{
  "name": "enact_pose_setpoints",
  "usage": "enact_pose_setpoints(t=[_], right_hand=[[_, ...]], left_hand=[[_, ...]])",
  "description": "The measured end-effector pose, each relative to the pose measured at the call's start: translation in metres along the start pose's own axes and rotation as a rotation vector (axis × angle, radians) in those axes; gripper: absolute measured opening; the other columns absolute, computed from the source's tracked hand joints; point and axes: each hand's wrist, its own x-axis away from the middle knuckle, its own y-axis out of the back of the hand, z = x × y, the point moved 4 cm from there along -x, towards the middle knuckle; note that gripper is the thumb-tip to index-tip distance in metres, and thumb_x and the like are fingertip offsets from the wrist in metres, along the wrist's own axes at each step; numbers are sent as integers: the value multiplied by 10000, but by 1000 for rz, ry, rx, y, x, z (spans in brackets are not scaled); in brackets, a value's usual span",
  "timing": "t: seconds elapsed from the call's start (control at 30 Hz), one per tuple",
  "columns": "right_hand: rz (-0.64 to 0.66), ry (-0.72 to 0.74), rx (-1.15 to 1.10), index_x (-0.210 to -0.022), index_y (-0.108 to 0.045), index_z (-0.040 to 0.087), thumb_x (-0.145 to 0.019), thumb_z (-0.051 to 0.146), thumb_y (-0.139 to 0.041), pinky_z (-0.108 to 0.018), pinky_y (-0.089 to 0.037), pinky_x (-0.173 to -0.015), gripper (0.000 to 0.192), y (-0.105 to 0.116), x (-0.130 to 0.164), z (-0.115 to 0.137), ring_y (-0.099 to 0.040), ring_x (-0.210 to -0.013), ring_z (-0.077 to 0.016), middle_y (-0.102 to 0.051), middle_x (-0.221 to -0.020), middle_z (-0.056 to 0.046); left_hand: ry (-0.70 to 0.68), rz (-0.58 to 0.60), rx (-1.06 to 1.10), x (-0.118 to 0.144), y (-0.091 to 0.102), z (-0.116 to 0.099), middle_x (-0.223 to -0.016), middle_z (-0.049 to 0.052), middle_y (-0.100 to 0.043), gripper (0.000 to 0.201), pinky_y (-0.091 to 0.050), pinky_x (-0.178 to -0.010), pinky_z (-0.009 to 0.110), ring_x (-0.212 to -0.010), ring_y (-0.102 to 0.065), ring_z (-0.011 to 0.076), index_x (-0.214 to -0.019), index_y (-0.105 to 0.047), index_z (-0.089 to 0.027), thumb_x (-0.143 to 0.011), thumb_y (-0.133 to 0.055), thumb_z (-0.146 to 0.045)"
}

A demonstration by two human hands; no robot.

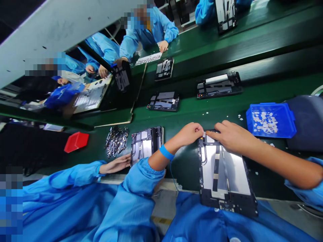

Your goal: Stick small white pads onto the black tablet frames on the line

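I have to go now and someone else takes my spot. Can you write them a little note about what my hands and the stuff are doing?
Left hand: curled, fingertips pinching at the top edge of the open tablet frame; blue wrist strap on.
Right hand: fingers pressed on the same top edge, right beside the left.
The frame lies at the bench's near edge, partly over your lap.
Blue tray of small white pieces sits to the right.
A neighbour's hand rests by another frame on the left.
What is already fitted cannot be told; the work at the top edge is unfinished.
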Motion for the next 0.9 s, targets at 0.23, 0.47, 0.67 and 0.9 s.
enact_pose_setpoints(t=[0.23, 0.47, 0.67, 0.9], right_hand=[[-10, 5, 3, -1362, -703, 250, -913, 64, -575, -356, -284, -717, 503, 0, -1, 0, -444, -852, -248, -586, -943, -105], [20, 1, -6, -1392, -680, 255, -922, 64, -575, -352, -260, -705, 518, -1, -1, 0, -442, -852, -244, -580, -954, -101], [47, 0, 8, -1392, -679, 251, -947, 76, -555, -352, -254, -683, 493, 1, -1, 1, -453, -847, -248, -579, -948, -105], [53, -3, 11, -1390, -679, 248, -944, 79, -560, -360, -275, -694, 492, 2, -2, 1, -454, -844, -246, -580, -952, -102]], left_hand=[[-51, -120, -43, 6, -6, 2, -794, 27, -651, 143, -432, -742, 302, -781, -579, 178, -775, -639, -181, -875, -536, -183], [-80, -142, -132, 7, -7, 1, -804, 29, -661, 169, -450, -810, 338, -896, -580, 218, -794, -635, -204, -927, -540, -160], [-65, -232, -157, 11, -16, 1, -825, 20, -642, 202, -467, -850, 335, -934, -582, 212, -780, -583, -223, -956, -549, -131], [-40, -342, -159, 14, -25, 5, -856, 15, -618, 208, -452, -836, 327, -956, -568, 209, -787, -535, -231, -938, -587, -98]])
